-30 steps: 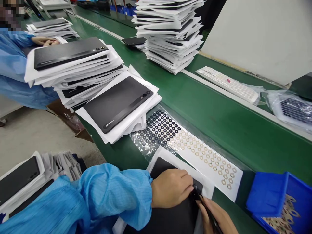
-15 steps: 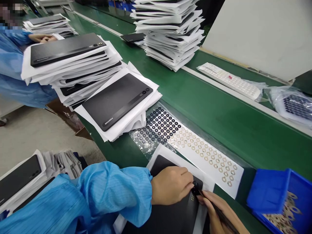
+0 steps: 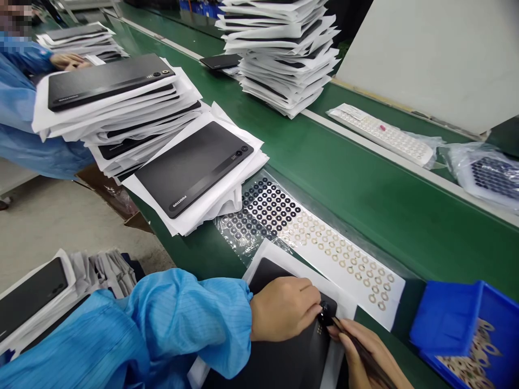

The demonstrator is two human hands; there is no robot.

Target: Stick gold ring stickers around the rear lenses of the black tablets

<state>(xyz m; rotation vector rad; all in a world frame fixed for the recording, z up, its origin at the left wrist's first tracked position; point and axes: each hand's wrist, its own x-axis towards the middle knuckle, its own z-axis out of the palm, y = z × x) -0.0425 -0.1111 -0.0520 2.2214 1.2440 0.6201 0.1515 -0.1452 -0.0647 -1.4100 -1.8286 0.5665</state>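
A black tablet back [image 3: 284, 354] lies on white wrapping at the bottom centre. My left hand [image 3: 286, 309], closed with the fingertips together, rests over its upper part beside the round camera area [image 3: 326, 313]. Whatever the left fingertips pinch is too small to make out. At the right edge of the tablet, my right hand [image 3: 365, 351] is closed on dark tweezers [image 3: 367, 354], whose tip points at the camera area. Just beyond lies a sheet of ring stickers [image 3: 340, 251], black rings at its left end and pale ones at its right.
Wrapped tablets are stacked at the left [image 3: 194, 167], at the back [image 3: 284, 59] and at the lower left [image 3: 36, 297]. A blue bin [image 3: 446, 319] with pale rings stands at the right. A co-worker's hand [image 3: 68, 60] shows at the upper left.
The tweezers' tip has shifted very slightly by the camera area. Both my hands are otherwise almost where they were. The co-worker's hand at the upper left has moved a little.
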